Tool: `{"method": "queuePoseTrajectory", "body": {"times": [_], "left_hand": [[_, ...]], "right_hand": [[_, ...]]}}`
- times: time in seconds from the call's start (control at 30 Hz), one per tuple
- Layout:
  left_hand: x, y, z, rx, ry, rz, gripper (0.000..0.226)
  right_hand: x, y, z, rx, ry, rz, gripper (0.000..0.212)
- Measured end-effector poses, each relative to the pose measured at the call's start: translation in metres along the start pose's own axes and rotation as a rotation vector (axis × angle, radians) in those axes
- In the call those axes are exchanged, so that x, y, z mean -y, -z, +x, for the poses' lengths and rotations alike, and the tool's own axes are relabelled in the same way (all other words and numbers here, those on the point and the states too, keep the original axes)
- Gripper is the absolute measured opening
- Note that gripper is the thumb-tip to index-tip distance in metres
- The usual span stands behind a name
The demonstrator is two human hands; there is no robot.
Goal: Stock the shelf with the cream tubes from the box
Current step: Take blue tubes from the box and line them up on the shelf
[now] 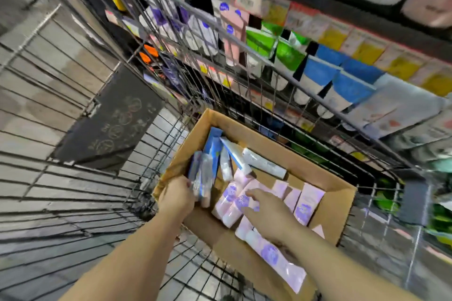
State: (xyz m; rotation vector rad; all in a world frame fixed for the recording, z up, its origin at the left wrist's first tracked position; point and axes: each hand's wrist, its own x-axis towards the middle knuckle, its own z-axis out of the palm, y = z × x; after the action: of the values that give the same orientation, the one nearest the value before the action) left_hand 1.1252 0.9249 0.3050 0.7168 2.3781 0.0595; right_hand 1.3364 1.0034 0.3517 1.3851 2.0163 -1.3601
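An open cardboard box (264,144) sits in a wire cart. Pink-and-purple cream tubes (234,199) lie jumbled in its near and right part; blue-and-white tubes (234,154) lean at its far left. The stocked shelf (318,56) runs along the right.

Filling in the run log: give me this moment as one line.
stage: picking | left hand: grips blue-white tubes | right hand: reaching onto pink tubes | cardboard box: inside wire cart

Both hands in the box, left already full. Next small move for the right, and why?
Probably close the right hand on the pink tubes under its spread fingers. It lies over them without gripping, while the left hand already grips blue-and-white tubes inside the cardboard box.
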Motion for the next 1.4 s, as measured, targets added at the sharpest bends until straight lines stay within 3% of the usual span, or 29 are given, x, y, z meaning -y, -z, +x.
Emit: {"method": "queuePoseTrajectory", "body": {"times": [0.03, 0.1, 0.17, 0.23, 0.43, 0.63, 0.8, 0.9, 0.97, 1.07, 1.17, 1.23, 1.4], "left_hand": [[-0.002, 0.001, -0.001, 0.036, -0.009, -0.005, 0.014], [-0.009, -0.005, -0.001, 0.09, 0.011, -0.028, 0.031], [-0.014, -0.018, 0.004, 0.044, 0.049, -0.026, 0.055], [-0.016, -0.034, 0.012, -0.028, 0.096, -0.044, 0.064], [-0.016, -0.063, 0.027, -0.094, 0.082, 0.086, 0.06], [-0.012, -0.055, 0.032, 0.068, 0.049, 0.178, 0.067], [-0.02, -0.044, 0.028, 0.17, 0.059, 0.067, 0.054], [-0.027, -0.033, 0.019, 0.136, 0.149, -0.314, 0.034], [-0.034, -0.027, 0.004, 0.22, 0.134, -0.709, 0.025], [-0.05, -0.015, -0.018, 0.585, 0.059, -1.12, 0.044], [-0.075, -0.004, -0.035, 0.848, -0.029, -1.125, 0.028], [-0.092, -0.001, -0.046, 0.881, -0.04, -1.079, 0.026], [-0.128, 0.023, -0.083, 0.888, -0.211, -0.943, 0.045]], "right_hand": [[0.006, 0.001, 0.001, 0.008, -0.002, 0.024, 0.047], [0.011, 0.002, 0.004, 0.006, 0.022, 0.045, 0.046], [0.007, -0.002, 0.009, -0.013, 0.037, 0.058, 0.044], [-0.003, -0.009, 0.014, -0.009, 0.014, 0.083, 0.042], [-0.039, -0.037, 0.013, 0.028, -0.093, 0.185, 0.035], [-0.035, -0.04, 0.01, 0.049, -0.138, 0.288, 0.034], [-0.03, -0.028, 0.012, 0.028, -0.117, 0.306, 0.033], [-0.028, -0.021, 0.008, 0.028, -0.114, 0.332, 0.033], [-0.028, -0.017, 0.005, 0.049, -0.108, 0.38, 0.035], [-0.02, -0.01, 0.001, 0.095, -0.129, 0.541, 0.038], [-0.008, 0.005, -0.006, 0.14, -0.154, 0.778, 0.036], [-0.004, 0.022, -0.015, 0.122, -0.108, 0.78, 0.023], [0.006, 0.069, -0.056, -0.023, -0.045, 0.641, 0.003]]}}
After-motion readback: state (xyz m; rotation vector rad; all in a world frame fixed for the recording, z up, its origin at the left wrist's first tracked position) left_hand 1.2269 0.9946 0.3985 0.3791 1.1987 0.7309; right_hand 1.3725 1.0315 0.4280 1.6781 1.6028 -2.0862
